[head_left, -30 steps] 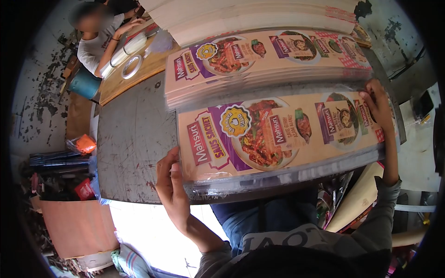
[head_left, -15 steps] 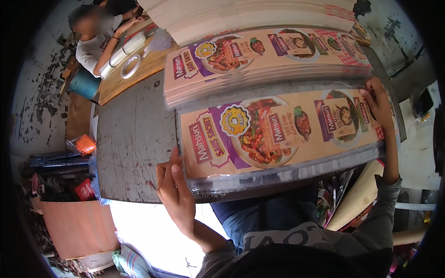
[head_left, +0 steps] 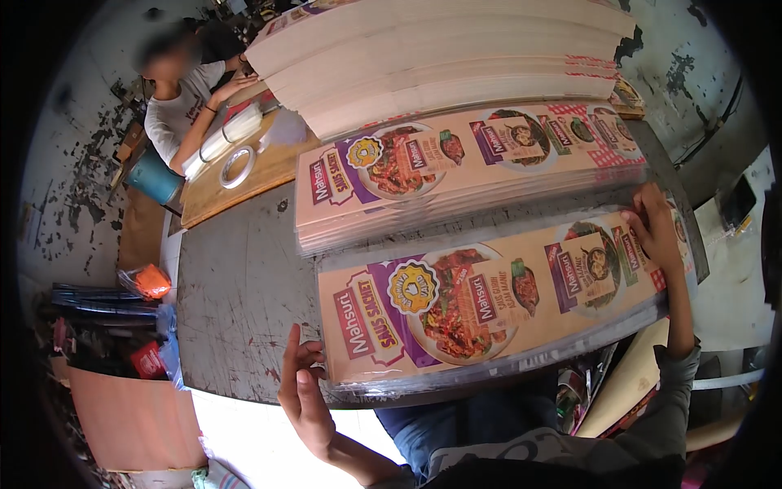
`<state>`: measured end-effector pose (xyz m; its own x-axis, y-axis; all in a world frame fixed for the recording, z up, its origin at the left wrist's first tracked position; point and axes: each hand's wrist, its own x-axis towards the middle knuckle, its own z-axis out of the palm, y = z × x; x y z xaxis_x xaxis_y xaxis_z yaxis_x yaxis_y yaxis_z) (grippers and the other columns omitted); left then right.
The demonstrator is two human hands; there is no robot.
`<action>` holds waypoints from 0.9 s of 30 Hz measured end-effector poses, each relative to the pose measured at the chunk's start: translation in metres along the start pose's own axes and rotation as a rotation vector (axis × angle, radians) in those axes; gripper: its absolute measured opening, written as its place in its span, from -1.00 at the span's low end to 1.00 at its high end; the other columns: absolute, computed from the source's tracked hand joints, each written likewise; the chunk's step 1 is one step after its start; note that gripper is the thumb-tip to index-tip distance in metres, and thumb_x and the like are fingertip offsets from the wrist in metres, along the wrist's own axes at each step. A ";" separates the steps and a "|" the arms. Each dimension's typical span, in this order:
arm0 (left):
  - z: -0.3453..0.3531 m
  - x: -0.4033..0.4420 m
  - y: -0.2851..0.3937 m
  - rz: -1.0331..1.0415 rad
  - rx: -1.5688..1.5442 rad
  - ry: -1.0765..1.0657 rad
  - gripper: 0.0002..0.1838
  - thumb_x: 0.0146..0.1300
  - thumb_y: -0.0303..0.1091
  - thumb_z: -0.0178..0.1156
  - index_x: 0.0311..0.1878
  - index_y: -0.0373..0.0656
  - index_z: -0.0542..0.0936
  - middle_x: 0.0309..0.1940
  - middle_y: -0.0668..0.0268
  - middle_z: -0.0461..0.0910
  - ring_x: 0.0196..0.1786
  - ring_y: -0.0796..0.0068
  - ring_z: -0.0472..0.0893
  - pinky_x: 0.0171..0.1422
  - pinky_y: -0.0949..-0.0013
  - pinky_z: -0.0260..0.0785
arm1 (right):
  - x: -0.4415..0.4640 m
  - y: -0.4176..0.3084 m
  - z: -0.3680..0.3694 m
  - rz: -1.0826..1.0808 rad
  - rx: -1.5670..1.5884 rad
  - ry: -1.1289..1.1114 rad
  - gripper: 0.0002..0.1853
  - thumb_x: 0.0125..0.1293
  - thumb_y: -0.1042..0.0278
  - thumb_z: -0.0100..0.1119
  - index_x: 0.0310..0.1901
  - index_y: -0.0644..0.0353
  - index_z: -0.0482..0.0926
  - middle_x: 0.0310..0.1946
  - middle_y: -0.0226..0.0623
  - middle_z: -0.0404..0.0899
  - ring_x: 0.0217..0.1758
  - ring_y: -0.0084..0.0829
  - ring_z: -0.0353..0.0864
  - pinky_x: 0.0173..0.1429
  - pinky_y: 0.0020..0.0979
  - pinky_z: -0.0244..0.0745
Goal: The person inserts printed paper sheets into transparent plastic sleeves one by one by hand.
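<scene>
A printed sheet in clear plastic (head_left: 505,297), with food pictures and "Mahsuri" labels, lies along the near edge of the dark table, on what looks like more plastic-covered sheets. My left hand (head_left: 308,395) is at its left end, index finger pointing up and the others bent by the corner, holding nothing. At the sheet's right end rests my right hand (head_left: 658,232), its fingers apart on the upper edge. Behind lies a low stack of similar printed sheets (head_left: 440,161).
A tall stack of boards (head_left: 440,65) stands at the back of the scratched grey table (head_left: 236,301). To the left, a wooden board (head_left: 269,167) bears a tape roll (head_left: 238,167) and clear strips. A person (head_left: 183,98) sits behind it, beside a blue bucket (head_left: 155,175).
The camera view has tilted up, so the table and stacks appear lower and more of the tall stack shows. My left hand's index finger is now more raised. My right hand stays on the sheet.
</scene>
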<state>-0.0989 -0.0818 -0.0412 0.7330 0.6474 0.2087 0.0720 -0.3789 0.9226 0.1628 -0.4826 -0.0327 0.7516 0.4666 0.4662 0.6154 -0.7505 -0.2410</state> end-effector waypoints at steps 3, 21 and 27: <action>-0.002 0.002 -0.004 -0.036 -0.138 -0.036 -0.23 0.23 0.15 -0.04 0.23 -0.42 0.29 -0.19 0.16 0.52 -0.22 0.52 0.39 -0.20 0.49 0.23 | -0.002 0.002 0.001 -0.018 -0.035 -0.001 -0.72 0.14 0.28 0.14 -0.39 0.25 0.25 -0.50 -0.22 0.18 -0.41 -0.21 0.20 -0.24 -0.30 0.12; -0.001 -0.001 -0.017 0.198 -0.397 -0.273 -0.03 -0.03 -0.54 0.28 0.40 -0.17 -0.08 0.33 -0.17 0.02 0.39 0.01 0.07 0.34 0.10 0.13 | -0.002 -0.005 0.000 -0.062 -0.061 0.009 -0.79 0.13 0.37 0.14 -0.35 0.25 0.31 -0.45 -0.20 0.26 -0.36 -0.18 0.27 -0.22 -0.26 0.18; 0.007 -0.007 -0.014 0.189 -0.098 -0.030 0.02 -0.05 -0.12 0.38 0.38 -0.21 -0.02 0.17 0.03 0.30 0.24 0.17 0.34 0.31 0.09 0.20 | -0.002 -0.007 -0.001 -0.058 -0.038 -0.028 -0.79 0.11 0.38 0.13 -0.34 0.24 0.31 -0.45 -0.22 0.25 -0.36 -0.19 0.28 -0.22 -0.28 0.19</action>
<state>-0.1000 -0.0858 -0.0579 0.7472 0.5506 0.3723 -0.1333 -0.4247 0.8955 0.1571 -0.4787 -0.0312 0.7219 0.5220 0.4543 0.6487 -0.7390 -0.1818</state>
